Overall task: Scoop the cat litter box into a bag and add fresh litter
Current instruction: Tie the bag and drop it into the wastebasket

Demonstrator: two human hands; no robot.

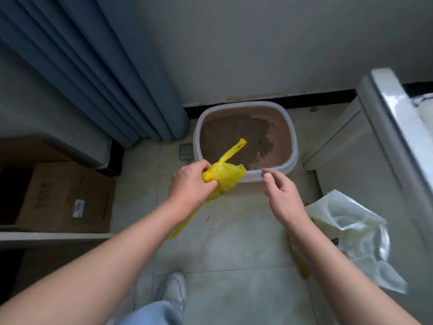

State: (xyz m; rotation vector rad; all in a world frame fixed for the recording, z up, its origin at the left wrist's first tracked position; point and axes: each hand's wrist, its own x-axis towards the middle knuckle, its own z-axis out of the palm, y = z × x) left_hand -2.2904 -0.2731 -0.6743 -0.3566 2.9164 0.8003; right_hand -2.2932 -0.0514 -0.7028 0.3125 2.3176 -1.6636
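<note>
A white litter box (291, 127) with brown litter sits on the floor against the wall. My left hand (191, 184) grips a bunched yellow plastic bag (226, 173) just in front of the box's near rim; one handle sticks up over the litter, another part trails down below my wrist. My right hand (282, 192) hovers to the right of the bag, fingers loosely curled, holding nothing. A grey litter scoop (185, 151) lies on the floor at the box's left side. A translucent white bag of fresh litter (351, 233) lies on the floor at the right.
Blue curtains (105, 73) hang at the left. A cardboard box (68, 198) sits in a low shelf at the left. A white cabinet (375, 141) stands at the right. My white shoe (174, 289) is on the tiled floor below.
</note>
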